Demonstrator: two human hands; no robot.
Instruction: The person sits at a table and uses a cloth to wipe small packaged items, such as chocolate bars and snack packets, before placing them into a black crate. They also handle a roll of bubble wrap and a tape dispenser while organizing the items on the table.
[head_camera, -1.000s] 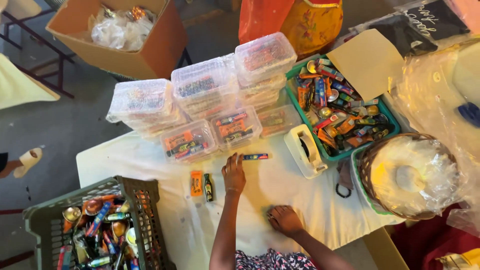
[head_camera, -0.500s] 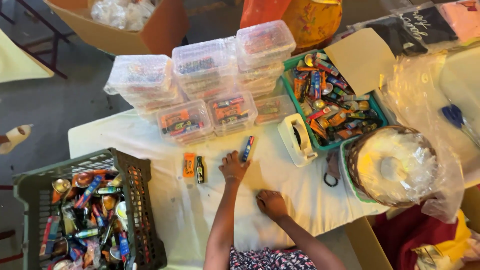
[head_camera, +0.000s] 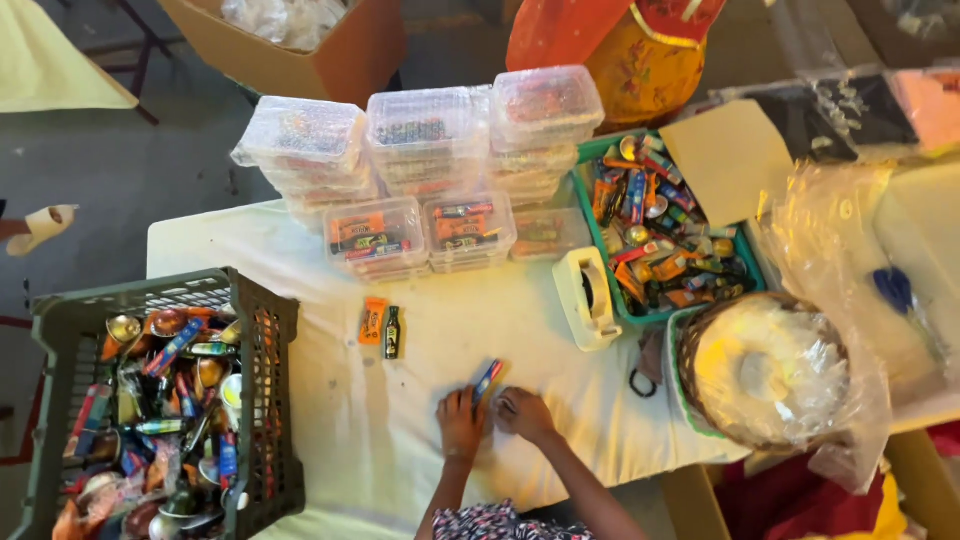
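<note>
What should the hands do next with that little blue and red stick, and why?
Probably lay the blue and red stick beside the orange packet and small dark bottle. Both the left hand and the right hand are at it on the white cloth, and those two items already lie side by side nearby.

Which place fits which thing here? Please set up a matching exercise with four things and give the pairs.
Things:
1 dark crate
2 tape dispenser
3 small dark bottle
4 wrapped basket

Places:
A beside the orange packet
B table's left end
C table's right edge
D against the green tray

Pairs: 1-B, 2-D, 3-A, 4-C
</note>
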